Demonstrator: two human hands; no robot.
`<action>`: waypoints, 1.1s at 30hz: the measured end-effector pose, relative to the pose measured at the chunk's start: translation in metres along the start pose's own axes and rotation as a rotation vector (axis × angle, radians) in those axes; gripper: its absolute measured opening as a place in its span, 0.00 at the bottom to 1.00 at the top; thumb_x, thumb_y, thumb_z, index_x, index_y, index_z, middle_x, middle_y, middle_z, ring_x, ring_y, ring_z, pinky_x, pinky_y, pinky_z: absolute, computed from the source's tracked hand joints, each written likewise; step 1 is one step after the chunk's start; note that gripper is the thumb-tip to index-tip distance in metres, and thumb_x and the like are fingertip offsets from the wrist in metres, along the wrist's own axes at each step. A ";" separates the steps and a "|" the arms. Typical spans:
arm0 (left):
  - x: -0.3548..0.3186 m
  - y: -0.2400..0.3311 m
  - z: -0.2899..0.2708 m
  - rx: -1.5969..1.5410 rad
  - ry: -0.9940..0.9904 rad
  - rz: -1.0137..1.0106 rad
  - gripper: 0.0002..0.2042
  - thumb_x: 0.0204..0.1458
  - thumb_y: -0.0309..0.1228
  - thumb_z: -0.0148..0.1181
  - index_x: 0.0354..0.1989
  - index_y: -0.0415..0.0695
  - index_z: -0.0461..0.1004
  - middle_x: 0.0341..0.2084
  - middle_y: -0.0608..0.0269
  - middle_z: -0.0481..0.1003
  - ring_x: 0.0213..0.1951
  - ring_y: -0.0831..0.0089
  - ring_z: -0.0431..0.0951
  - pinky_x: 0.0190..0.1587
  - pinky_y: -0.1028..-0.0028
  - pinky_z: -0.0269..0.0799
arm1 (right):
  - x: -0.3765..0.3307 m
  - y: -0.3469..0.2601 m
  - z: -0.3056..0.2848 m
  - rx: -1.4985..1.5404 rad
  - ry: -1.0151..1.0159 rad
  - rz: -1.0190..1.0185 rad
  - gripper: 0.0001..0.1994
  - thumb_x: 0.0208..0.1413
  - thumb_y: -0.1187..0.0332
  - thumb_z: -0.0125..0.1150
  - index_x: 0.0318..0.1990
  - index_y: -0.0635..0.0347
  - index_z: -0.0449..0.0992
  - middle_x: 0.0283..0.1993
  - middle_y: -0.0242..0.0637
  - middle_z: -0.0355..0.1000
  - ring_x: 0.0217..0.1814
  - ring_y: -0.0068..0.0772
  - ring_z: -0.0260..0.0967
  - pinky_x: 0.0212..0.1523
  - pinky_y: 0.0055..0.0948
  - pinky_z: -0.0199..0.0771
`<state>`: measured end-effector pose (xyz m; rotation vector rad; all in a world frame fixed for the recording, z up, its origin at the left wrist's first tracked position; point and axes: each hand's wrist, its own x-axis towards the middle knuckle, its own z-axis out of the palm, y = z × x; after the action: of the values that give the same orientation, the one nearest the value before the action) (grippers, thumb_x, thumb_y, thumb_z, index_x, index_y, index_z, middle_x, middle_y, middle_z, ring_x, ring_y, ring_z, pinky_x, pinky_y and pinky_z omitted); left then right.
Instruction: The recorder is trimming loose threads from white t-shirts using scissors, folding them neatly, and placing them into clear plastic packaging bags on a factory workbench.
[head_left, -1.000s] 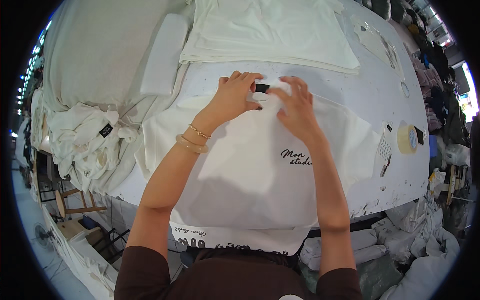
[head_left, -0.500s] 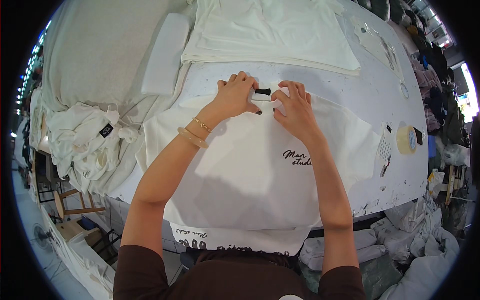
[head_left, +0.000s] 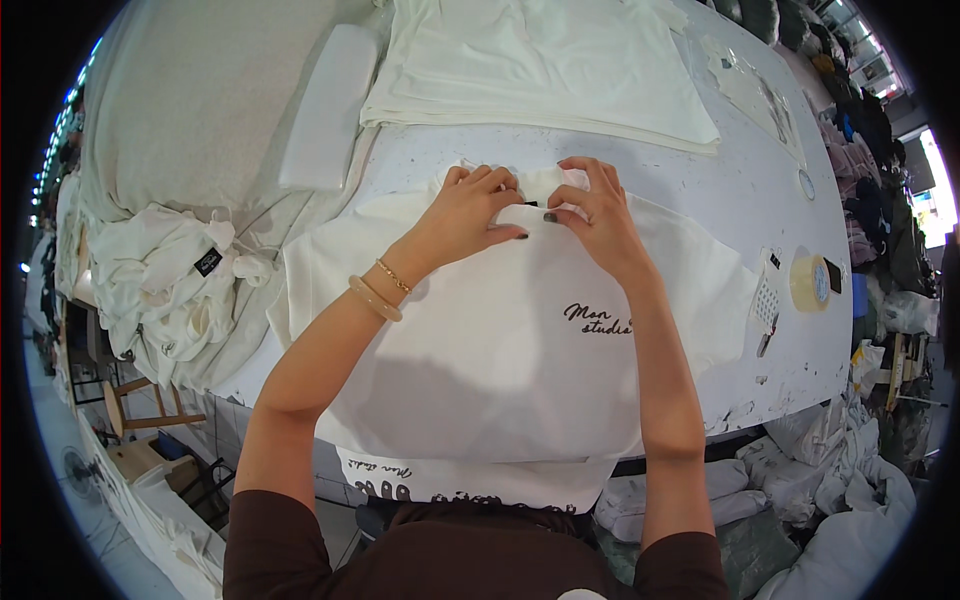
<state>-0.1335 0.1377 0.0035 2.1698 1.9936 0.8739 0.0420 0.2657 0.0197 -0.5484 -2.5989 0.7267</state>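
Note:
A white T-shirt with dark script lettering lies spread in front of me, its neckline at the far side. At the collar, my left hand has its fingers curled over the fabric and its thumb on the front. Just to the right, my right hand pinches the collar edge between thumb and forefinger. Between the two hands a small part of a black neck label shows; the collar fabric hides the rest. The shirt's printed lower part hangs over the table's near edge.
Folded white garments lie at the far side. To the left are a long white block and a heap of white garments. A tape roll sits at the right of the white table. Wrapped bundles lie below its near edge.
The black label, fully visible between my hands before, is now mostly covered by collar fabric. My left hand has come down slightly, and my right fingers have closed on the collar.

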 end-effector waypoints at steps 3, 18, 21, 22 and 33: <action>0.006 0.005 -0.009 0.080 -0.159 -0.093 0.14 0.42 0.36 0.68 0.36 0.46 0.75 0.39 0.69 0.69 0.45 0.71 0.68 0.48 0.62 0.57 | 0.005 0.008 -0.001 -0.075 0.024 0.014 0.11 0.46 0.70 0.65 0.39 0.52 0.74 0.56 0.30 0.61 0.61 0.36 0.54 0.57 0.41 0.54; -0.056 -0.074 -0.079 -0.121 -0.159 -0.739 0.10 0.41 0.31 0.67 0.30 0.41 0.75 0.26 0.63 0.69 0.26 0.73 0.68 0.28 0.74 0.63 | -0.020 0.072 -0.044 0.068 0.131 0.373 0.09 0.45 0.75 0.62 0.37 0.61 0.75 0.37 0.38 0.71 0.42 0.38 0.69 0.46 0.34 0.65; -0.090 -0.044 -0.102 -0.155 0.056 -0.586 0.06 0.42 0.23 0.64 0.29 0.39 0.74 0.29 0.63 0.70 0.30 0.71 0.70 0.31 0.74 0.64 | -0.051 0.034 -0.068 0.034 0.246 0.229 0.09 0.43 0.81 0.58 0.34 0.62 0.76 0.34 0.36 0.68 0.41 0.38 0.66 0.43 0.30 0.66; -0.105 -0.027 -0.106 -0.093 0.163 -0.448 0.06 0.41 0.20 0.63 0.28 0.40 0.74 0.31 0.63 0.70 0.32 0.69 0.70 0.32 0.74 0.65 | -0.071 0.020 -0.074 0.024 0.251 0.241 0.10 0.42 0.82 0.58 0.34 0.61 0.76 0.34 0.36 0.67 0.42 0.37 0.66 0.44 0.32 0.65; -0.193 0.026 -0.057 0.169 0.250 -0.469 0.11 0.44 0.19 0.56 0.36 0.45 0.74 0.42 0.67 0.72 0.44 0.65 0.70 0.47 0.68 0.61 | -0.182 0.018 -0.034 -0.078 0.299 0.359 0.21 0.43 0.85 0.45 0.40 0.53 0.79 0.51 0.33 0.66 0.57 0.35 0.60 0.57 0.30 0.57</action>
<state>-0.1354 -0.0651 -0.0073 1.5993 2.6270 0.9619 0.2171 0.2092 -0.0103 -1.0784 -2.2810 0.5964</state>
